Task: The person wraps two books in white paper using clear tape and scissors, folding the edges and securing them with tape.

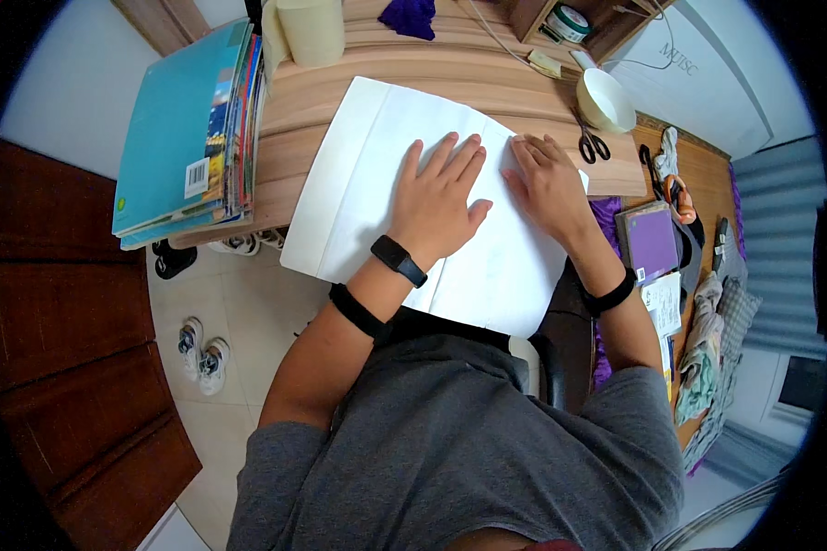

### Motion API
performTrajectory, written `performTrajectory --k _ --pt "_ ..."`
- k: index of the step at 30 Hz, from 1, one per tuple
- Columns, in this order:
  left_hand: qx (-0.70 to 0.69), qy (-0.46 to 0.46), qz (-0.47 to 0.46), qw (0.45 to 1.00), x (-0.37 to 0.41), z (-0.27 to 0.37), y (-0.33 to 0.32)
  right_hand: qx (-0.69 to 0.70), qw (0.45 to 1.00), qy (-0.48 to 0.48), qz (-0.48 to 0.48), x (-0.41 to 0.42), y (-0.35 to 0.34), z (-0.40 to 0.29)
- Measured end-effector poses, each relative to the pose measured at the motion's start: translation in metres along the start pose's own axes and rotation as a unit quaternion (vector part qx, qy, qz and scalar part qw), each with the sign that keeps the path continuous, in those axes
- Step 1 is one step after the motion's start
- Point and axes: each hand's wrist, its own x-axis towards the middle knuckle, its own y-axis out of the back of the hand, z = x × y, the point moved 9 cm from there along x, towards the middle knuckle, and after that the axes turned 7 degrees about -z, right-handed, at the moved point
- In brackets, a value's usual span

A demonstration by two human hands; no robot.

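A large white sheet of paper (365, 172) with fold lines lies across the wooden desk and hangs over its front edge towards my body. My left hand (437, 196) rests palm down on the middle of the sheet, fingers spread. Near the sheet's right edge, my right hand (544, 179) lies palm down with its fingers close together and the thumb a little apart. Neither hand visibly grasps anything. What lies under the palms is hidden. Black-handled scissors (594, 146) lie on the desk just beyond my right hand.
A stack of books and magazines (169, 144) stands at the desk's left. A paper roll (310, 31) and purple cloth (410, 15) lie at the back. A pale handled bowl (605, 101) sits at the right, below a wooden shelf (534, 17). A purple book (651, 241) lies further right.
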Motion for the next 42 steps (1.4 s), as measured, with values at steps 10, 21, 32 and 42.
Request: performTrajectory --k 10,21,32,42 --pt "-0.009 0.0 0.007 1.0 0.0 0.0 0.0 -0.026 0.998 0.007 0.051 -0.005 -0.008 -0.015" --pt "-0.006 -0.002 0.002 1.0 0.0 0.001 -0.001 -0.064 0.985 -0.088 0.132 -0.009 0.002 -0.023" --pt "0.009 -0.005 -0.014 1.0 0.0 0.0 -0.003 -0.033 0.99 -0.107 0.083 -0.005 -0.013 -0.012" --pt "0.018 -0.009 -0.011 1.0 0.0 -0.001 -0.004 0.147 0.981 -0.124 0.03 0.026 -0.035 0.012"
